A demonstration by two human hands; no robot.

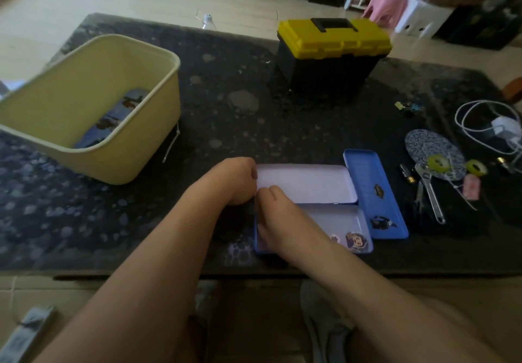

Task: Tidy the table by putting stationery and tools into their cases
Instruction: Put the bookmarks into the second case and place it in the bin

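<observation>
Open pencil case (305, 183): on the counter (226, 102) near its front edge, lid swung back.
Left hand (237, 181): fingers curled on the lid's left end.
Right hand (282, 215): lies over the tray, fingers bent at its left end; cannot tell whether they hold anything.
Blue case (372, 193): shut, touching the open one's right end.
Wrench (430, 193): further right, loose.
Toolbox (333, 60): far side, closed.

I watched both forearms reach forward from the near edge and converge; the left hand (240, 181) sat knuckles up, fingers curled under; the right hand (282, 218) lay just beside it, back upward, fingers angled toward the left one; fingertips were hidden, so I couldn't judge either grip
</observation>
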